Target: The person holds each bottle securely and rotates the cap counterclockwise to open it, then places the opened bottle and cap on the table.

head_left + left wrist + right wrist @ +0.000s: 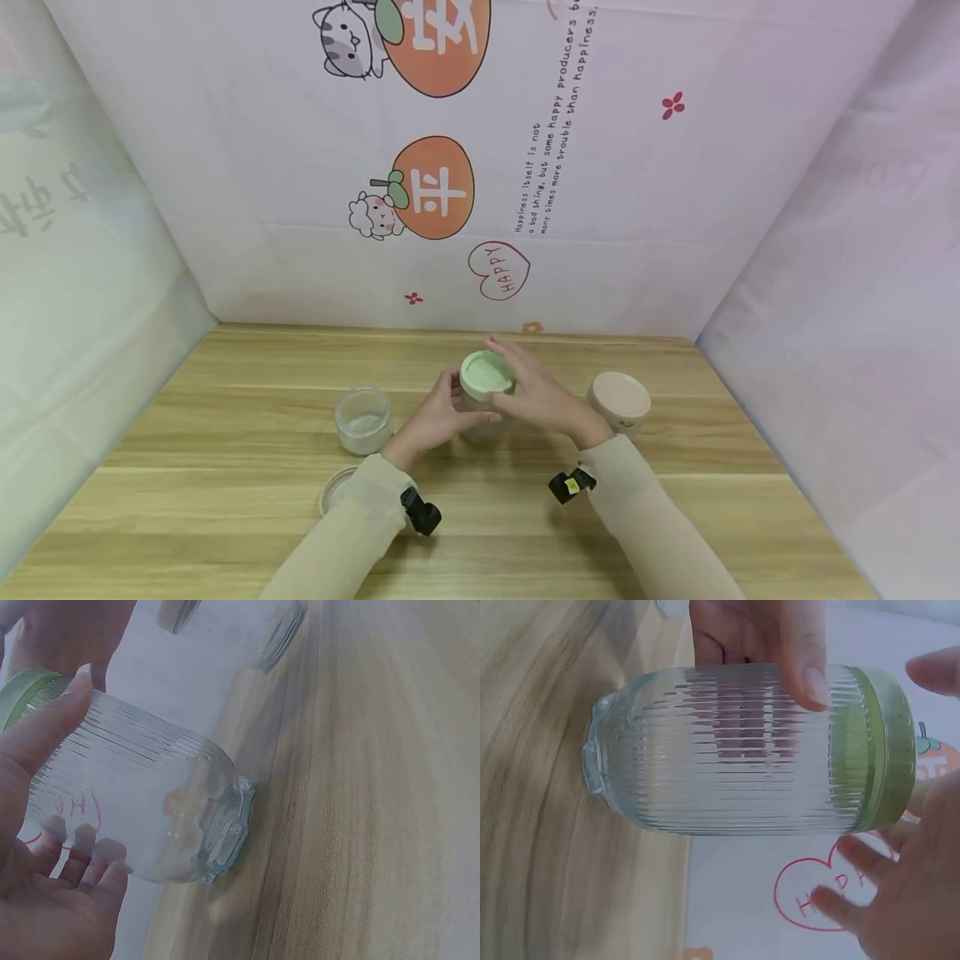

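The left hand point(435, 419) curled its fingers in a grip, while the right hand point(536, 392) hovered beside it, fingers spread loosely.

Mostly hidden in the head view behind both hands: the ribbed jar point(480, 421) under its green lid point(487, 372). Half covered by the left sleeve: a clear lid point(333, 490) on the tabletop point(225, 500). Blurred and cut off by the left wrist view's top edge: 1 open jar point(274, 634).
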{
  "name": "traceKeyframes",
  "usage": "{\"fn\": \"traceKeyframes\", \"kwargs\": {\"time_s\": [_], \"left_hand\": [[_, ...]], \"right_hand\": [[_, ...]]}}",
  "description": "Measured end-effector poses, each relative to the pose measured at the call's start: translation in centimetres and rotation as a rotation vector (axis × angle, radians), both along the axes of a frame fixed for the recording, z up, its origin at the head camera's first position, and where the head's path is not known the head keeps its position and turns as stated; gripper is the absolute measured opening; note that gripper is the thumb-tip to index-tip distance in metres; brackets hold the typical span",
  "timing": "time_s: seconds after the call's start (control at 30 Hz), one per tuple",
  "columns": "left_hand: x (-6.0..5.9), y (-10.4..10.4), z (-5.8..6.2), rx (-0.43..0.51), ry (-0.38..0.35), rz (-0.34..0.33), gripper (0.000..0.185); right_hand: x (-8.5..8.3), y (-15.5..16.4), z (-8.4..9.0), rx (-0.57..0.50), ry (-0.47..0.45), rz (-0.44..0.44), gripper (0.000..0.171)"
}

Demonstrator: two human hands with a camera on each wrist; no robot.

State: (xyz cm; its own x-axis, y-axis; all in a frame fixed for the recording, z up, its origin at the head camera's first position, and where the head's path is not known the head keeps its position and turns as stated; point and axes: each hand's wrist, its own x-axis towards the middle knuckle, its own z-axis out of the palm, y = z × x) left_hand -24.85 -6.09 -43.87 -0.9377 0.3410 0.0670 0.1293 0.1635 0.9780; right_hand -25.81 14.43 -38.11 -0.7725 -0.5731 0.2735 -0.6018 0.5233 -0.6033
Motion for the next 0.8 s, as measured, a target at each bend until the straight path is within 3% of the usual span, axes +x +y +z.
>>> {"fn": "traceKeyframes", "kwargs": {"time_s": [0.27, 0.43, 0.8], "left_hand": [[0.0, 0.0, 0.0, 0.025, -0.012, -0.01, 0.094], [0.2, 0.1, 0.2, 0.035, -0.011, -0.001, 0.091], [0.0, 0.0, -0.1, 0.017, -0.015, -0.011, 0.096]], "right_hand": [[0.6, -0.9, -0.1, 0.204, 0.179, -0.232, 0.1], [0.9, -1.1, 0.1, 0.241, 0.255, -0.275, 0.096], [1.3, -1.3, 0.5, 0.269, 0.298, -0.374, 0.089]]}}
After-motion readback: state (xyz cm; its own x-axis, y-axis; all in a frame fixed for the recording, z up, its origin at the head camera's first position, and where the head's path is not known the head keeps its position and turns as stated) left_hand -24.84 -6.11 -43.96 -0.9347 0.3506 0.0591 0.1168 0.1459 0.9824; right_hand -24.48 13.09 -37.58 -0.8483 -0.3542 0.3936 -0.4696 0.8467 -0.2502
